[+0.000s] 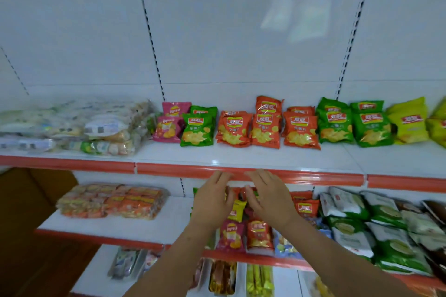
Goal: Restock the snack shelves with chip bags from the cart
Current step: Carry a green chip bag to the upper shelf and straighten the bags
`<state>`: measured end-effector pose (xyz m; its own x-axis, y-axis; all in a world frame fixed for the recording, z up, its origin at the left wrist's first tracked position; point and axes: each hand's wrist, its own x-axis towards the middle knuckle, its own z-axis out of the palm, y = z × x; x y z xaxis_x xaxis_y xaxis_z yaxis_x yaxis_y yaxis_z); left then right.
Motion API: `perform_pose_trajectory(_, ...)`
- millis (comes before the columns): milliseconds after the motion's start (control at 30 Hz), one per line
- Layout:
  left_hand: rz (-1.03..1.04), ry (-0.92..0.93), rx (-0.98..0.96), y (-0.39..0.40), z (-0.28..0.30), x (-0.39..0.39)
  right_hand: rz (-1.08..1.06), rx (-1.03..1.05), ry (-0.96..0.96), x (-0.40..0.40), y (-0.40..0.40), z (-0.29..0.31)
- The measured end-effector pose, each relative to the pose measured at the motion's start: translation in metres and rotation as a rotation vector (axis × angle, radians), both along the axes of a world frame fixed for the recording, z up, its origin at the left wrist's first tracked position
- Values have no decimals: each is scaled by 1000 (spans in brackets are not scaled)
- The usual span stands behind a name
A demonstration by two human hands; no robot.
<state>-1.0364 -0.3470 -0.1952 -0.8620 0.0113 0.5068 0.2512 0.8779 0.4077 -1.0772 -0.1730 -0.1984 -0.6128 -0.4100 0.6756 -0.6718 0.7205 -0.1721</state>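
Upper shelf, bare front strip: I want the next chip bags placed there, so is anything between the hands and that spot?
Nothing visible blocks it. The left hand and right hand, both empty, hover just below the red shelf edge; the chip bags stand farther back.

Chip bags stand leaning in a row on the top shelf (241,157): pink bags (169,125), green (198,132), orange (265,128), green again (350,125), then yellow (407,120) at far right.
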Motion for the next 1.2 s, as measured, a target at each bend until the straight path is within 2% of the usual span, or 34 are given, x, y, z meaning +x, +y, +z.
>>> perform_pose_trajectory(167, 33, 96, 110, -20, 36, -7, -68, -125, -63, -6, -17, 44)
perform_pose_trajectory(400, 18, 52, 330, -32, 66, -60, -164, -282, -312, -48, -30, 73)
perform_pose_trajectory(633, -6, -87, 397, -33, 66, -146, -125, -535, -692, -126, -43, 84)
perform_pose_trajectory(900, 55, -198, 333, -27, 51, -239, -141, -649, -1039, -219, -72, 90)
perform_pose_trajectory(1033, 105, -282, 333, -29, 38, -262, -186, -730, -1177, -244, -87, 83)
perform_pose_trajectory(1200, 113, -329, 422, -35, 35, -275, -232, -936, -1242, -261, -101, 78)
